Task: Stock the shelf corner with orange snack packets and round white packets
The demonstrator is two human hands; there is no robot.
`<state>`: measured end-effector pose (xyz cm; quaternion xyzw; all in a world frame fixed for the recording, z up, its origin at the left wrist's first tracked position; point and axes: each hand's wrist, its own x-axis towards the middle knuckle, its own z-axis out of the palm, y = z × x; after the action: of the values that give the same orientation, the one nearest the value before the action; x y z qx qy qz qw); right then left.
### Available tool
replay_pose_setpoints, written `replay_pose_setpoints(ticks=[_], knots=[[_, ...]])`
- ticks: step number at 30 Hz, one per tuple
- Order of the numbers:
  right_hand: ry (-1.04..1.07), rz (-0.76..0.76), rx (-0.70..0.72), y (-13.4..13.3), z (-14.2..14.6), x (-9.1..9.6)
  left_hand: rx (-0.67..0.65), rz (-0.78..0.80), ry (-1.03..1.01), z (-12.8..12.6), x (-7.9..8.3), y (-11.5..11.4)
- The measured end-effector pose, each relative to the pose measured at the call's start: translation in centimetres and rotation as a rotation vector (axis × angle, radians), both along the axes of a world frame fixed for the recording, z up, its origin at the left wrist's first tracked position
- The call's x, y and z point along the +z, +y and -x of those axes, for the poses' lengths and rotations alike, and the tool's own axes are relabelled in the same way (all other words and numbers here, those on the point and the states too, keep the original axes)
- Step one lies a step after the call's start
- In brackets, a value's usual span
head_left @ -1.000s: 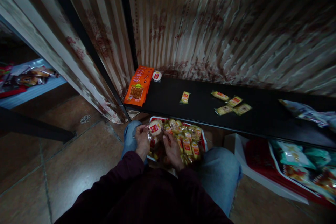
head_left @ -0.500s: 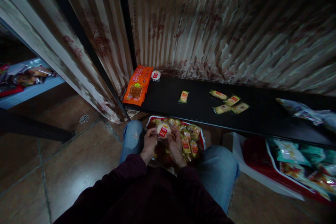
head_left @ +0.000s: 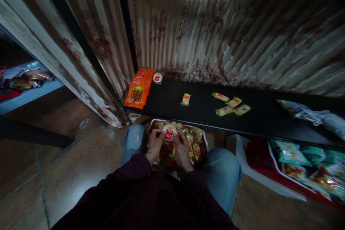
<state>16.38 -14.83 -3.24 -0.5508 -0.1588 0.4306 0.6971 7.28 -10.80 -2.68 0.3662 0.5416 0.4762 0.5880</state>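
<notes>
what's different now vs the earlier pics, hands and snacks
The round white packet, at first in the left hand alone near the left end of the tray, has moved right, over the tray's contents. The right hand has taken hold of its right side, so both hands now hold it. The orange packet and small yellow packets stayed put on the black shelf.

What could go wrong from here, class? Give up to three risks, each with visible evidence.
1. The left hand and right hand hold the round packet over the tray; if it slipped, it might drop among the yellow packets.
2. The right knee is close to the tray, so a leg shift might nudge it.
3. Lifted hands might bump the nearby shelf.
</notes>
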Motion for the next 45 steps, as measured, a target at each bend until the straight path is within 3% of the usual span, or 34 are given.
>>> replay_pose_setpoints(ticks=[14,19,27,31,38,41,45], knots=[[0.109,0.006,-0.035,1.1,-0.3,1.3,-0.007,-0.084,0.037,-1.1,0.0,1.3],[0.136,0.029,-0.059,1.2,-0.3,1.4,-0.024,-0.161,0.07,-1.2,0.8,1.5],[0.063,0.014,-0.014,1.3,-0.1,2.1,-0.072,-0.266,0.301,-0.8,3.2,0.9],[-0.022,0.0,0.018,1.3,0.2,2.8,-0.149,-0.212,0.133,-1.1,4.4,0.4],[-0.241,-0.021,0.11,1.0,0.8,5.1,-0.17,-0.064,-0.163,-1.6,6.9,-0.2],[-0.324,-0.013,0.115,0.8,0.8,5.2,-0.144,-0.02,-0.271,-1.6,6.8,-0.1],[-0.361,-0.043,0.106,0.7,0.6,4.4,-0.079,0.055,-0.465,-1.7,5.6,0.5]])
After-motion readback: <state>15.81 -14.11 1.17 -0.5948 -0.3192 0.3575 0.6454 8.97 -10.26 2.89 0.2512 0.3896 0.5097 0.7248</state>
